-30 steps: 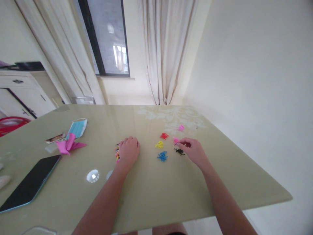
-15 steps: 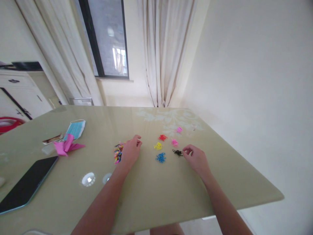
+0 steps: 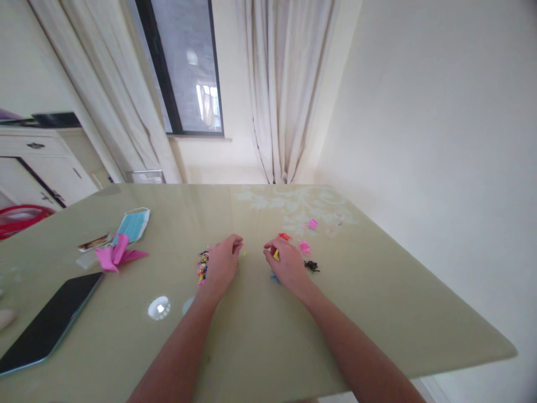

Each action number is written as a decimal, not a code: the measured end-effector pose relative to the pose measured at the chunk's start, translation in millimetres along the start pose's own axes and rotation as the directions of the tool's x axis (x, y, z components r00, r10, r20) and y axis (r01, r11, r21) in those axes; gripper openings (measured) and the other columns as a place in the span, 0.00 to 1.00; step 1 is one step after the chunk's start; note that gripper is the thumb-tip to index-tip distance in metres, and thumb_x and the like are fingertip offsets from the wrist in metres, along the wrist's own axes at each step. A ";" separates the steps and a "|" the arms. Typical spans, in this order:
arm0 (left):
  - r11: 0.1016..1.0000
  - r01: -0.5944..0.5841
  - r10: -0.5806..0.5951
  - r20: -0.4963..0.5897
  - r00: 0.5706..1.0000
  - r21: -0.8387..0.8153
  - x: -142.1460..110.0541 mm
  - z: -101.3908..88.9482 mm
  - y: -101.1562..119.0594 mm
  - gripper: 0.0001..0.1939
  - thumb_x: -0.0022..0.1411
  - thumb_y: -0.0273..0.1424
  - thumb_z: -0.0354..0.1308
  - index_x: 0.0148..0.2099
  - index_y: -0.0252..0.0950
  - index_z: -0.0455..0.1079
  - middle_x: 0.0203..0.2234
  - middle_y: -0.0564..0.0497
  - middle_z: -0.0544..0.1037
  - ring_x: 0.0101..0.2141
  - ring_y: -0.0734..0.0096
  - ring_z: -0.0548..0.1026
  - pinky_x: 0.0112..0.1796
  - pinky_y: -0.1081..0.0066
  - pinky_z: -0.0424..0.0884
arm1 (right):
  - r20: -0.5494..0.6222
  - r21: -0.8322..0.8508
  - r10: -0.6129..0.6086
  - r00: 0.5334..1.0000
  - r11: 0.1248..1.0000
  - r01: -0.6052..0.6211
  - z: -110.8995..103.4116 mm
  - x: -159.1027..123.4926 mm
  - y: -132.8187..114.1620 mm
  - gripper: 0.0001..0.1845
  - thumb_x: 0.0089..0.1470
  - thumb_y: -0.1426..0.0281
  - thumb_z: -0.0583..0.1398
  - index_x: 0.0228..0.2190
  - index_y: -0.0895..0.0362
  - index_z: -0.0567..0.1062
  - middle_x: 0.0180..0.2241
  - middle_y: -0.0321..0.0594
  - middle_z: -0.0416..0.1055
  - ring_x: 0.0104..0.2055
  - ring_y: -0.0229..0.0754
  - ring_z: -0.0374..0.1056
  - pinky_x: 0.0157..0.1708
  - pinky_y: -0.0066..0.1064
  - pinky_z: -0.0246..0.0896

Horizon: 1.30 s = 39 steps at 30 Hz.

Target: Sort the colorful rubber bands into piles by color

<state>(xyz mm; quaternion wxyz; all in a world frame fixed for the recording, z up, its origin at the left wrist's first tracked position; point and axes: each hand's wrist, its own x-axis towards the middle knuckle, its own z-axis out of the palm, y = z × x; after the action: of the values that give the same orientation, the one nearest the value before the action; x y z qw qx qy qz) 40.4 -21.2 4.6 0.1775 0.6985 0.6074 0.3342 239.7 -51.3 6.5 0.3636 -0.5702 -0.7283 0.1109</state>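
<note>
My left hand (image 3: pixel 225 262) rests over the right side of a mixed pile of small coloured rubber bands (image 3: pixel 203 267), hiding part of it. Its fingers are curled together, and tiny pink and yellow bits (image 3: pixel 244 253) show beside the fingertips. My right hand (image 3: pixel 290 266) is closed in a loose pinch above the yellow bands (image 3: pixel 276 254); whatever its fingertips hold is too small to make out. Around it lie red bands (image 3: pixel 285 237), blue bands (image 3: pixel 274 277) partly covered by the hand, black bands (image 3: pixel 311 266), and two pink clusters, one nearer (image 3: pixel 304 247) and one farther (image 3: pixel 312 224).
On the left of the glossy table (image 3: pixel 260 341) lie a dark tablet-like device (image 3: pixel 52 319), a folded pink paper shape (image 3: pixel 119 256), a blue face mask (image 3: pixel 133 225) and a narrow brown-and-white packet (image 3: pixel 93 242). A wall (image 3: pixel 440 140) borders the right side.
My right hand has moved left from the black bands to above the yellow ones, nearer my left hand. My left hand stays by the mixed pile, its fingers now drawn closer together.
</note>
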 end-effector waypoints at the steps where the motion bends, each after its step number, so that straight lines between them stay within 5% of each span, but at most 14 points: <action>1: 1.000 -0.005 0.005 0.000 1.000 -0.002 0.1 -0.6 0.6 0.08 0.67 0.30 0.59 0.45 0.42 0.78 0.42 0.44 0.87 0.45 0.55 0.82 0.51 0.57 0.72 | 0.008 0.012 0.003 1.000 1.000 -0.004 2.3 -3.2 0.6 0.05 0.62 0.72 0.63 0.39 0.56 0.80 0.33 0.40 0.78 0.34 0.43 0.71 0.38 0.35 0.62; 6: 0.984 -0.017 0.022 0.024 0.999 -0.176 0.2 -1.0 6.0 0.06 0.64 0.31 0.60 0.41 0.40 0.78 0.39 0.46 0.87 0.42 0.58 0.83 0.50 0.59 0.75 | 0.007 0.096 -0.022 1.000 0.995 0.021 2.5 -11.8 -1.0 0.07 0.65 0.68 0.62 0.43 0.55 0.80 0.35 0.41 0.78 0.32 0.42 0.70 0.37 0.34 0.63; 12: 0.780 0.010 0.142 0.193 0.971 -0.626 -3.3 0.7 18.4 0.15 0.56 0.42 0.69 0.41 0.37 0.78 0.37 0.47 0.86 0.39 0.60 0.83 0.47 0.60 0.79 | -0.034 0.242 -0.015 0.999 0.970 0.023 0.0 -10.0 -7.0 0.08 0.66 0.66 0.63 0.37 0.55 0.81 0.33 0.40 0.79 0.31 0.42 0.70 0.35 0.34 0.63; 22: 0.745 0.103 0.089 0.251 0.964 -0.659 -7.2 -9.2 25.7 0.19 0.55 0.44 0.72 0.43 0.38 0.79 0.38 0.47 0.86 0.41 0.61 0.83 0.47 0.62 0.78 | -0.020 0.420 0.048 0.999 0.907 -0.035 -13.5 -4.7 -0.8 0.09 0.60 0.64 0.65 0.32 0.56 0.82 0.27 0.39 0.79 0.29 0.40 0.70 0.32 0.32 0.65; 26: 0.889 0.080 0.058 0.284 0.957 -0.451 -4.8 -10.0 20.1 0.17 0.60 0.40 0.67 0.49 0.36 0.78 0.44 0.44 0.85 0.41 0.59 0.83 0.44 0.62 0.77 | 0.033 0.573 0.108 0.994 0.813 -0.107 -23.1 -1.5 1.6 0.12 0.57 0.61 0.67 0.31 0.57 0.82 0.27 0.38 0.78 0.29 0.40 0.70 0.31 0.31 0.63; 29: 1.000 -0.016 0.013 0.172 0.985 0.021 -4.4 -6.0 10.6 0.13 0.65 0.33 0.61 0.49 0.34 0.79 0.46 0.41 0.84 0.46 0.54 0.81 0.49 0.58 0.74 | 0.076 0.691 0.172 0.982 0.701 -0.176 -35.9 -0.1 0.7 0.15 0.54 0.57 0.69 0.31 0.57 0.84 0.26 0.37 0.76 0.28 0.38 0.67 0.30 0.30 0.61; 32: 0.926 -0.099 0.048 0.144 0.988 0.364 -5.7 -0.3 3.1 0.14 0.67 0.33 0.60 0.52 0.35 0.79 0.49 0.40 0.82 0.52 0.49 0.78 0.56 0.54 0.69 | 0.086 0.728 0.202 0.976 0.656 -0.200 -47.4 -1.9 -3.6 0.15 0.52 0.56 0.71 0.31 0.56 0.85 0.25 0.36 0.75 0.27 0.37 0.64 0.28 0.29 0.58; 39: 0.877 -0.146 0.051 0.215 0.975 0.459 -4.5 4.5 3.2 0.12 0.72 0.32 0.53 0.46 0.39 0.80 0.46 0.44 0.82 0.47 0.56 0.79 0.51 0.61 0.68 | 0.042 0.738 0.203 0.978 0.654 -0.168 -58.2 -2.0 3.1 0.14 0.52 0.57 0.71 0.28 0.55 0.83 0.26 0.37 0.76 0.26 0.36 0.61 0.27 0.30 0.54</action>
<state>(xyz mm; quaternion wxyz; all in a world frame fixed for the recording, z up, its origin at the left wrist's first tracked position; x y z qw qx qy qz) 45.6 -25.4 2.4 0.0439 0.7801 0.6134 0.1146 280.4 -66.9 45.3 0.5653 -0.4483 -0.5511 0.4192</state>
